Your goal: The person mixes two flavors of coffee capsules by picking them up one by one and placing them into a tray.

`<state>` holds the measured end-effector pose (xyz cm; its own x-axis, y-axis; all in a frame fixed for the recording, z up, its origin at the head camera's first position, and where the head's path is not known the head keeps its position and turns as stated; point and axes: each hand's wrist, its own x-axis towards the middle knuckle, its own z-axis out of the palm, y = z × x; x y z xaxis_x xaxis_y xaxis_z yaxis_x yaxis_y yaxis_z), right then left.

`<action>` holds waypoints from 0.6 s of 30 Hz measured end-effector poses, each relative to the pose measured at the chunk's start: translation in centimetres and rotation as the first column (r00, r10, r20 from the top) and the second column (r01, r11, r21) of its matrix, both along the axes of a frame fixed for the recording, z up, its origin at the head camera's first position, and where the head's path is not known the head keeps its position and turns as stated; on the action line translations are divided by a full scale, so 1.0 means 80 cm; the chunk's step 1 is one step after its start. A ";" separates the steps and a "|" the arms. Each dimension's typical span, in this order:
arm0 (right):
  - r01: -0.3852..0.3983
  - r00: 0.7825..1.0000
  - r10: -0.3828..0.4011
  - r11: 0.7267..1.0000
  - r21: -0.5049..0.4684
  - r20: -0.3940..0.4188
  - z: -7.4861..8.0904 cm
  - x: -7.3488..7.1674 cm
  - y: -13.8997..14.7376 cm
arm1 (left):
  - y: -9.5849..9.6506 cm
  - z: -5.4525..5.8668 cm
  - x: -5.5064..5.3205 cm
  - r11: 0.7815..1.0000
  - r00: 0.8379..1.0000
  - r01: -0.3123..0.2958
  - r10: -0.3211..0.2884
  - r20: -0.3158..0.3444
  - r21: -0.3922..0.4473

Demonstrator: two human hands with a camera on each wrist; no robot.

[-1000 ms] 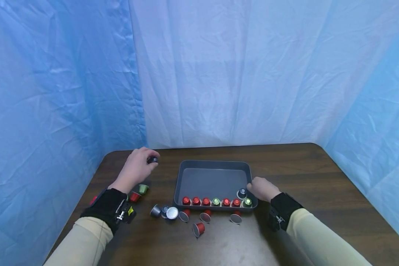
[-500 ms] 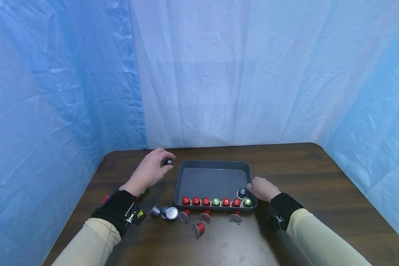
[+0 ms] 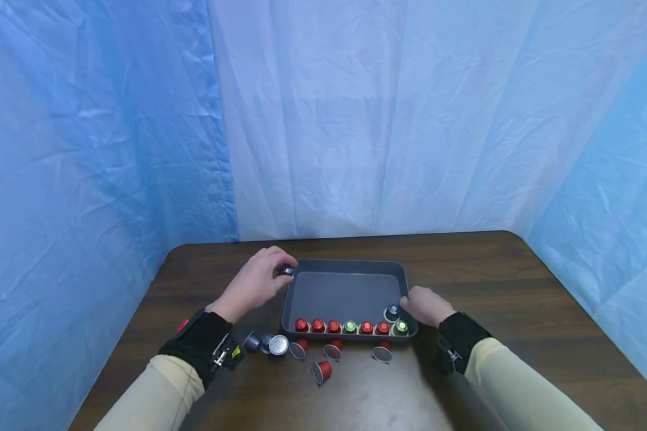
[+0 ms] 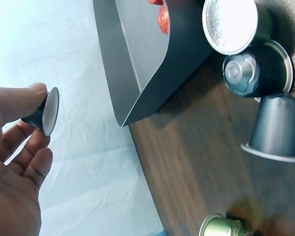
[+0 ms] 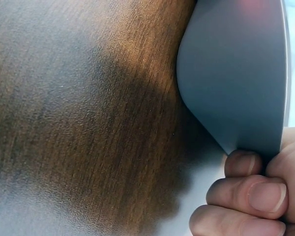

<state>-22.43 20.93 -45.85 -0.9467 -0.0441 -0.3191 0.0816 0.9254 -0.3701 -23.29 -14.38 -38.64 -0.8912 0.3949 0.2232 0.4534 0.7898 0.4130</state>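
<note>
Right now, in the head view, the left hand [image 3: 256,281] pinches a dark capsule [image 3: 286,270] at the far left corner of the tray [image 3: 350,287], whose bare floor lies to the right and nearer. In the left wrist view that capsule is apart from the tray, its long axis tilted, pale lid facing away from the palm. In the right wrist view the right hand [image 5: 250,191] grips the tray's edge with curled fingers.

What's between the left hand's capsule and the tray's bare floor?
Only the left wall of the tray; in the head view, the left hand holds the dark capsule near that wall's far end. No other capsule intervenes.
</note>
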 end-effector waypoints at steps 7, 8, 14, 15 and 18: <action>-0.001 1.000 0.001 1.000 -0.004 -0.001 0.000 0.000 -0.001 | 0.010 -0.009 0.004 1.000 1.000 0.028 -0.028 0.003 -0.005; -0.001 1.000 0.001 1.000 -0.005 -0.002 0.000 0.001 -0.001 | 0.012 -0.010 0.005 1.000 1.000 0.029 -0.029 0.008 -0.008; 0.005 1.000 -0.005 1.000 -0.012 -0.004 0.000 0.002 -0.001 | 0.022 -0.017 0.010 0.999 0.996 0.045 -0.044 0.073 -0.016; 0.007 1.000 -0.007 1.000 -0.013 -0.005 0.000 0.002 -0.002 | 0.023 -0.018 0.010 0.999 0.995 0.050 -0.048 0.083 -0.022; 0.010 1.000 -0.010 1.000 -0.012 -0.003 0.000 0.003 -0.003 | 0.026 -0.023 0.011 0.996 0.992 0.073 -0.068 0.110 -0.043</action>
